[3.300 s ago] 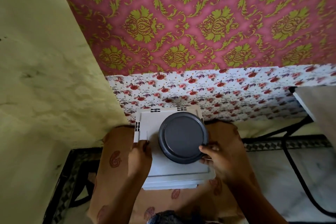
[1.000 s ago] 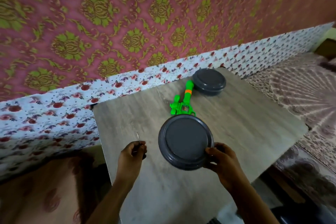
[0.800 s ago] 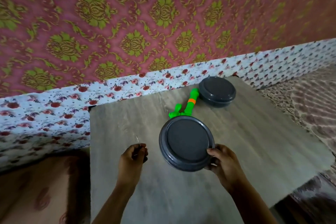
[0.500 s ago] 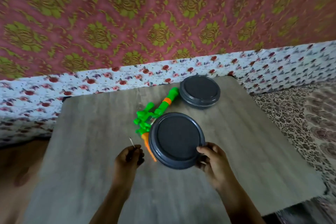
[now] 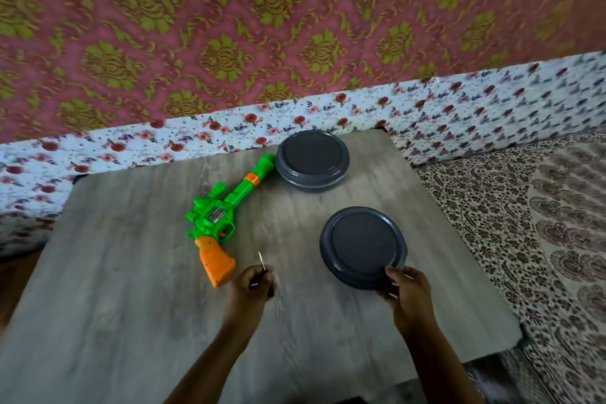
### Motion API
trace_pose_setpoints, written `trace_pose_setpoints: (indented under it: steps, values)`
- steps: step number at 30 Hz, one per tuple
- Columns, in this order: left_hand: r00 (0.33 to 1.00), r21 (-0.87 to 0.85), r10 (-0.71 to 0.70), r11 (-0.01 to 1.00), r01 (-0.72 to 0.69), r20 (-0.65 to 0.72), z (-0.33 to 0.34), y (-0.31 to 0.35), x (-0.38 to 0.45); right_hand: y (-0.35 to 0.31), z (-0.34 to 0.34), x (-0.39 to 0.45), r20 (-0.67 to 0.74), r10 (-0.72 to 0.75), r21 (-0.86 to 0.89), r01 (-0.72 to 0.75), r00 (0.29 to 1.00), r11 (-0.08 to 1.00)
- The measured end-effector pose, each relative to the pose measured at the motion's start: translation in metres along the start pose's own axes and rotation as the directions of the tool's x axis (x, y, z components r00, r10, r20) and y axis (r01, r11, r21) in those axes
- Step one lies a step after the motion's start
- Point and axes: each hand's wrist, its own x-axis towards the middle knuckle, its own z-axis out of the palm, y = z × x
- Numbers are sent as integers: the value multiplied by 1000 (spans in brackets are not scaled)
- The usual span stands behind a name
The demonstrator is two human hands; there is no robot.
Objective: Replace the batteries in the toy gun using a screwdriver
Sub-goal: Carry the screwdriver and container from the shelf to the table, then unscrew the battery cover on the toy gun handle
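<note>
Toy gun (image 5: 223,213) lies flat on table (image 5: 131,305), light hollow plastic; best held by orange grip. My left hand (image 5: 251,284) pinches thin screwdriver (image 5: 261,261); right hand (image 5: 406,289) grips grey lidded container (image 5: 362,246)

Green-and-orange toy gun (image 5: 226,210), grey dishes (image 5: 313,159)

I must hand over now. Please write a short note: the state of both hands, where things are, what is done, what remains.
Left hand: grips a thin screwdriver, tip up.
Right hand: holds the near grey container by its rim.
Toy gun: lies on the table, untouched; far grey container by its muzzle.
Done: things brought to the table.
Left: unscrew the battery cover, swap batteries, close.
</note>
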Motion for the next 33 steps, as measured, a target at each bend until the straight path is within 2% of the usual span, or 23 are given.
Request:
trace_pose_setpoints:
  steps: [8, 10, 12, 13, 14, 15, 16, 18, 20, 21, 23, 25, 27, 31, 33]
  values:
    - [1000, 39, -9, 999, 9, 6, 1, -4, 6, -1, -8, 27, -23, 55, 14, -55, 998, 998]
    - [1000, 46, -4, 999, 4, -3, -2, -6, 9, 1, -8, 29, -42, 25, -40, -27, 999, 999]
    - [1000, 41, 5, 999, -5, -17, -7, -7, 10, 5, -6, 26, -117, -97, -199, 73, 988, 977]
    - [999, 23, 12, 1000, -12, -30, -11, -8, 10, 7, -4, 24, -170, -226, -344, 157, 959, 926]
    - [999, 9, 22, 1000, -21, -48, -15, -7, 11, 6, -1, 20, -190, -390, -499, 254, 901, 829]
    - [997, 11, 42, 999, -41, -72, -20, -8, 12, 5, 4, 14, -155, -563, -616, 366, 812, 697]
    - [993, 30, 64, 998, -61, -102, -29, -9, 16, 5, 12, 8, -71, -698, -669, 485, 712, 563]
    - [977, 89, 127, 990, -113, -171, -49, -12, 23, 10, 37, -4, 160, -811, -619, 697, 563, 361]
    - [954, 127, 180, 980, -153, -240, -69, -12, 31, 24, 64, -11, 420, -775, -497, 834, 472, 238]
    - [941, 127, 193, 978, -163, -279, -79, -13, 38, 33, 81, -12, 533, -716, -438, 871, 452, 224]
    - [920, 81, 200, 980, -183, -336, -96, -17, 54, 53, 113, -10, 680, -561, -369, 882, 472, 295]
    - [915, 45, 205, 978, -202, -347, -109, -24, 69, 69, 143, 0, 742, -426, -359, 844, 517, 400]
    - [912, 64, 233, 972, -224, -338, -121, -34, 82, 85, 168, 17, 756, -366, -365, 813, 543, 454]
    - [909, 138, 339, 939, -314, -243, -142, -49, 105, 112, 202, 50, 756, -380, -356, 822, 533, 445]
    - [900, 163, 397, 915, -370, -183, -144, -54, 109, 121, 205, 58, 763, -430, -326, 861, 483, 389]
